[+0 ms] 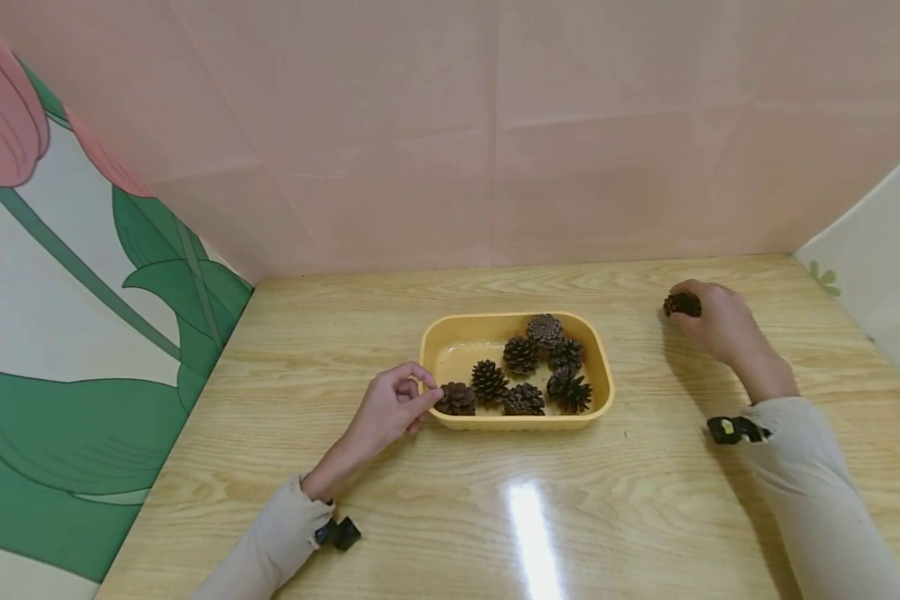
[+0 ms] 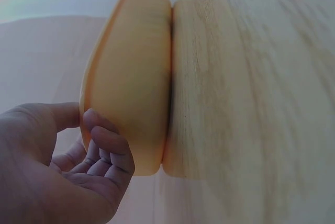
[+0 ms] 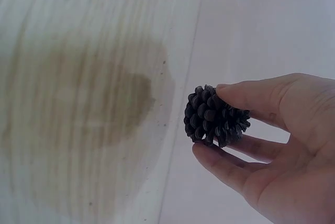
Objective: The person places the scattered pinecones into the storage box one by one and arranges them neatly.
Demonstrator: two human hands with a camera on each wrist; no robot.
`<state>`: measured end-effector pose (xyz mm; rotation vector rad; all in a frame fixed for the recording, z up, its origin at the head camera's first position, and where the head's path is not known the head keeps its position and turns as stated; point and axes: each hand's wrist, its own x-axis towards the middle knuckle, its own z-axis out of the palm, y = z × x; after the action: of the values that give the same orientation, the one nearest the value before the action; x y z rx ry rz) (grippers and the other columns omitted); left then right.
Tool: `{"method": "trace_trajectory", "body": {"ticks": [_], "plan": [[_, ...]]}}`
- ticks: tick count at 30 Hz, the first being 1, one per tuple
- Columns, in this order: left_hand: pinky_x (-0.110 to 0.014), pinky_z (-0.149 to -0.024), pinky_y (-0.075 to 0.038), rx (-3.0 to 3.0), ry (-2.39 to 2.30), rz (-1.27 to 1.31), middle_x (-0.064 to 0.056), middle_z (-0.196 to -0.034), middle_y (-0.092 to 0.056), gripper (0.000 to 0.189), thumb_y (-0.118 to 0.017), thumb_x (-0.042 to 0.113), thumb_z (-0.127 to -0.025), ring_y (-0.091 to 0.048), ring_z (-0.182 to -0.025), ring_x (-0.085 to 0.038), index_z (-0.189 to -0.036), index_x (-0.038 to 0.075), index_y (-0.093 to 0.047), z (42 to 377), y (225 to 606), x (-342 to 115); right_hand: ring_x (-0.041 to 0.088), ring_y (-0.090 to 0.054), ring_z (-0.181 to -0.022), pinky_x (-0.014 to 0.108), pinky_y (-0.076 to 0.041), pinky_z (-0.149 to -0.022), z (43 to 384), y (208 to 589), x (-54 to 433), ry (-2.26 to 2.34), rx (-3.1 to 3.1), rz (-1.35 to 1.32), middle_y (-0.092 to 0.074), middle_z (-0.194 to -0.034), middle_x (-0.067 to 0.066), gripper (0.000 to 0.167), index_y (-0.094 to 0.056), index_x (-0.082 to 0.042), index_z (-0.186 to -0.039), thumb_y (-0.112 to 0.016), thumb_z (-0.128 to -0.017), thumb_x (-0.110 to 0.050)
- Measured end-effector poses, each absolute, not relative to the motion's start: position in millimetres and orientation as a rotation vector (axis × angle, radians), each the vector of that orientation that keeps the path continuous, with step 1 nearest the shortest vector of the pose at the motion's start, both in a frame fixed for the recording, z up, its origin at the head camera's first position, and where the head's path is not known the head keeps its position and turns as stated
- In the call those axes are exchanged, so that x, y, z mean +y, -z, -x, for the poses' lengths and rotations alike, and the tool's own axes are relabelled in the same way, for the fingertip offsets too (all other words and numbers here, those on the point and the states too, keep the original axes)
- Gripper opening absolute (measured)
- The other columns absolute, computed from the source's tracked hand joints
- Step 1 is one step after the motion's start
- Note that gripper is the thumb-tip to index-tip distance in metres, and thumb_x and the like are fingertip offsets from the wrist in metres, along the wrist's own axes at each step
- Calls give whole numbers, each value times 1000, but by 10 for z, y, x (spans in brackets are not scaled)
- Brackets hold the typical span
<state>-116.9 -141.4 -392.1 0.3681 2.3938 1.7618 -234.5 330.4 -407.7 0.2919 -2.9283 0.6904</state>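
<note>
A yellow plastic tub point(image 1: 516, 423) stands mid-table with several brown pine cones point(image 1: 489, 381) in it, most toward its right side. My left hand point(image 1: 392, 402) pinches the tub's left rim between thumb and fingers, close to one pine cone point(image 1: 457, 399) in the near left corner. In the left wrist view, the thumb lies on one side of the tub wall point(image 2: 131, 77) and the curled fingers on the other. Off to the right, my right hand point(image 1: 723, 327) holds a single pine cone point(image 3: 209, 116) above the table, gripped between thumb and fingertips.
The wood-grain table point(image 1: 330, 333) meets a pink covered wall point(image 1: 390, 150) at the back. A panel with painted tulips point(image 1: 67, 417) borders the left, and a white panel point(image 1: 877, 275) borders the right. Small dark specks point(image 3: 164, 63) dot the table near the right hand.
</note>
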Motion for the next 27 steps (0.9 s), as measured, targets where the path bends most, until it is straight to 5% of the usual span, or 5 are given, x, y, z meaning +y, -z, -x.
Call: {"method": "trace_trajectory", "body": {"ticks": [17, 27], "plan": [[-18, -43, -39, 2377, -1763, -365, -37, -69, -56, 12, -68, 6, -94, -49, -57, -58, -97, -5, -63, 1174, 3935, -1400, 54, -56, -104, 65, -47, -81, 2247, 3850, 3092, -622, -2828, -396, -59, -116, 36, 36, -58, 7, -124, -68, -91, -1], [-19, -43, -39, 2383, -1765, -373, -34, -67, -57, 11, -68, 5, -94, -51, -46, -29, -98, -4, -63, 1184, 3943, -1423, 50, -59, -102, 63, -47, -82, 2189, 3689, 2863, -620, -2754, -465, -62, -113, 33, 33, -61, 6, -121, -70, -90, -1]]}}
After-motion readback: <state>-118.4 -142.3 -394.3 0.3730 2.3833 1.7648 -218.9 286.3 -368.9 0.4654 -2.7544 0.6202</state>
